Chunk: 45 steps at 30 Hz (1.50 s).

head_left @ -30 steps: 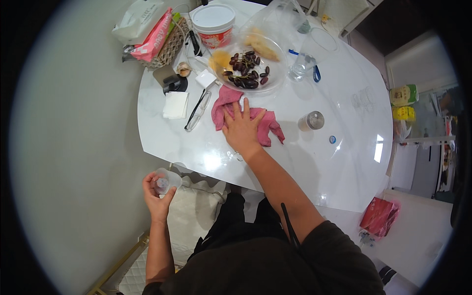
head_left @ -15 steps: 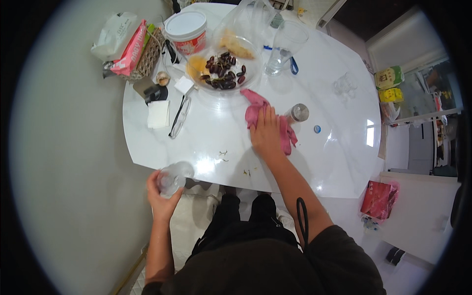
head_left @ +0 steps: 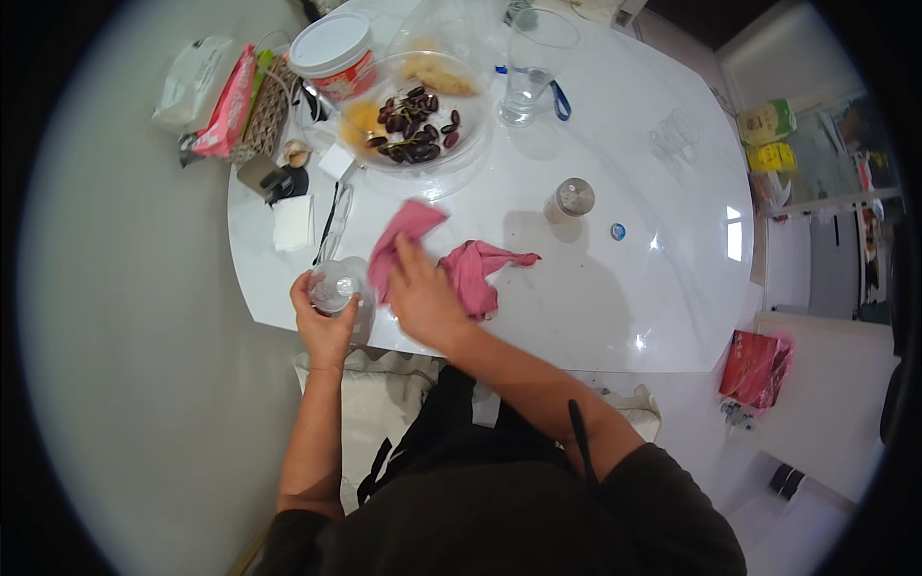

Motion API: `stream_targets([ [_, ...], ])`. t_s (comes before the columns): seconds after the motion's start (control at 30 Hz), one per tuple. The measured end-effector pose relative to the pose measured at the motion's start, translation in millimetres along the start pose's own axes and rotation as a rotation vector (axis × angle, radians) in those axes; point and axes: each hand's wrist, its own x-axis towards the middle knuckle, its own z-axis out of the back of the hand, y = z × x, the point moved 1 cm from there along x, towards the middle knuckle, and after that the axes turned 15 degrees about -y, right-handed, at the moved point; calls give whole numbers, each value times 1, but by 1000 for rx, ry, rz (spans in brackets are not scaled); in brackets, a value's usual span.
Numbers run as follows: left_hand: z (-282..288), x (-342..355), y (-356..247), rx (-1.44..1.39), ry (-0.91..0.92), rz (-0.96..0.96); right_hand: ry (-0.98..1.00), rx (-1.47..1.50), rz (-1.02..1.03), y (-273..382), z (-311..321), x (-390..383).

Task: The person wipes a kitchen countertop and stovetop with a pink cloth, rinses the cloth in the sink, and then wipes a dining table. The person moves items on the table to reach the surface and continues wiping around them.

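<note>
At the table's near left edge, my left hand (head_left: 325, 322) is closed round a small clear cup (head_left: 334, 286), its round opening facing up. My right hand (head_left: 423, 300), a little blurred, presses on a pink cloth (head_left: 471, 274) on the tabletop. Part of the cloth bunches up beyond the fingertips, while another part spreads to the right of the hand with a thin end trailing. Just left of the cloth lies a pair of glasses (head_left: 333, 223). A clear jar with a speckled grey top (head_left: 574, 198) stands to the right.
A clear bowl (head_left: 477, 130) holds dark grapes and other food at the back. Behind it are a white-lidded tub (head_left: 331, 48) and a tall clear pitcher (head_left: 523, 96). White napkins (head_left: 293, 223), a wicker basket (head_left: 264, 120) and a small blue cap (head_left: 618, 231) also sit on the white table (head_left: 663, 307).
My right hand has swept the pink cloth left and nearer, away from the jar. Small scraps seen there earlier no longer show. My left hand has raised the cup slightly forward over the table edge.
</note>
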Motion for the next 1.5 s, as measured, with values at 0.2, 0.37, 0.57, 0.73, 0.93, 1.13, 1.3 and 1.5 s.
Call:
stream_targets([
  [0.2, -17, 21, 4, 22, 10, -58, -80, -248, 110, -19, -5, -38],
  [0.37, -38, 14, -2, -106, 53, 35, -40, -292, 89, -47, 27, -57],
  [0.57, -62, 12, -11, -14, 70, -184, 67, -429, -92, -108, 80, -97],
  [0.73, -72, 22, -16, 16, 73, -217, -141, -486, -252, -178, 142, -137],
  [0.93, -57, 14, -51, 142, -78, -418, -475, -248, -263, -203, 181, -147],
  [1.13, -146, -21, -125, -127, 296, -571, -552, -261, -244, -175, 177, -132],
  [1.3, -242, -43, -165, -82, 456, -650, -341, -381, -272, -160, 166, -134],
  [1.5, -238, -52, -182, -194, 601, -196, -368, -210, -311, -191, 172, -134],
])
